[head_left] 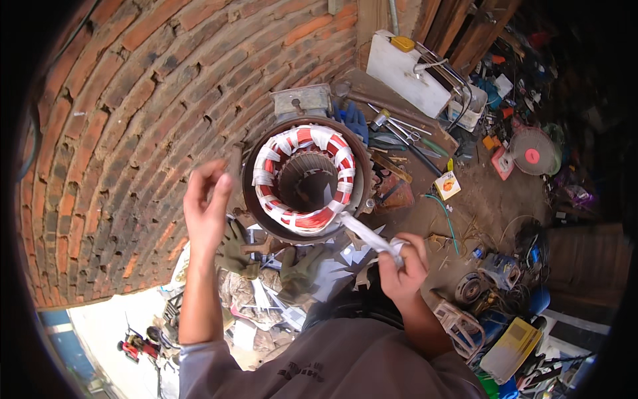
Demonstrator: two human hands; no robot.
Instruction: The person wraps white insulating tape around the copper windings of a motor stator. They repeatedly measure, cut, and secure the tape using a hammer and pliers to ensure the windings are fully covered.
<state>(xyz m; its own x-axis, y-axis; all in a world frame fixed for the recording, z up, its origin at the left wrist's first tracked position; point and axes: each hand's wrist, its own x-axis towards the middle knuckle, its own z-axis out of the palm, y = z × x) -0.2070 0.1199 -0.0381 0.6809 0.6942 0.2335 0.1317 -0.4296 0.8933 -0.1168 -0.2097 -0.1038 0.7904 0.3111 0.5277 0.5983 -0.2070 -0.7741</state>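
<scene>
In front of me stands an electric motor stator (248, 193), its round housing upright with the bore facing up. Around its top runs a ring of red winding wire (321, 218), bound with white cloth tape (268, 151) in spaced turns. From the ring's lower right a loose length of white tape (362, 231) stretches taut to my right hand (403, 269), whose closed fingers grip it. My left hand (207, 203) is raised to the left of the housing, thumb and fingers apart, holding nothing. Its fingertips are slightly blurred.
A brick wall (159, 100) rises close on the left. Work gloves (302, 269) and paper scraps lie below the stator. To its right are hand tools (405, 133), a small box (447, 185) and a green cord (446, 216). A fan (531, 153) stands farther right.
</scene>
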